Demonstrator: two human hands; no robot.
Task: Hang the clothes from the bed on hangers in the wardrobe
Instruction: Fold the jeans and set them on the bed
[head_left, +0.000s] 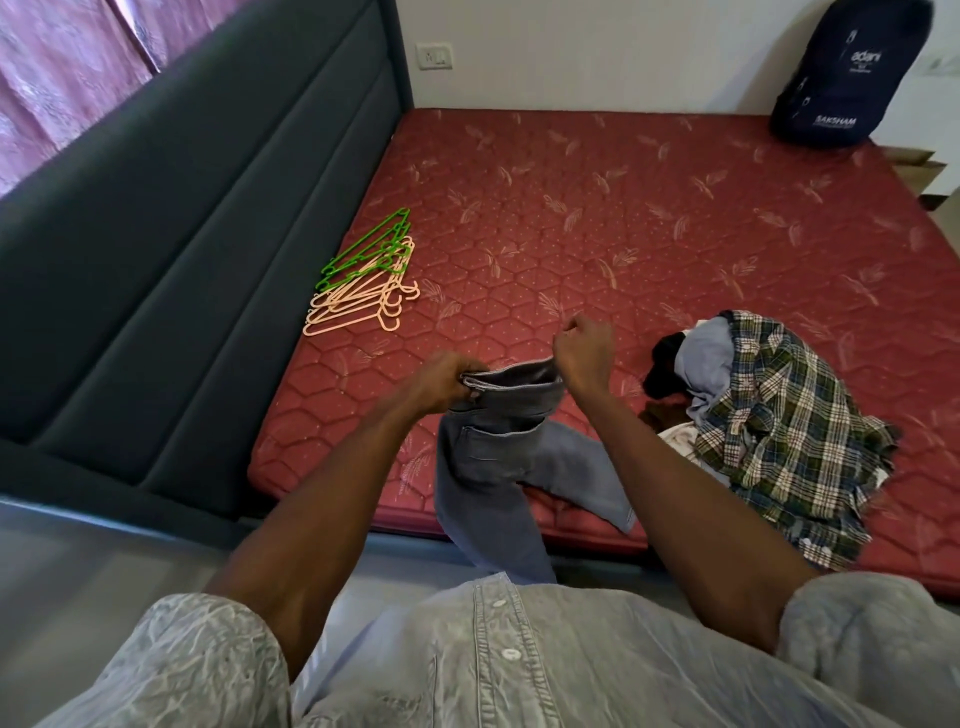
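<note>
A pair of grey jeans (498, 457) hangs over the near edge of the red mattress (623, 218), held up by its waistband. My left hand (441, 382) grips the waistband's left end, and my right hand (582, 353) grips its right end with fingers curled. One leg drops past the bed edge, the other lies on the mattress. A pile of clothes with a green plaid shirt (779, 431) on top lies to the right. A stack of peach and green plastic hangers (363, 280) lies at the mattress's left side. No wardrobe is in view.
A dark grey padded headboard (197, 234) runs along the left of the bed. A navy backpack (852, 73) leans on the wall at the far right corner. Pink curtains hang at the top left. A wall socket (434, 56) sits above the mattress.
</note>
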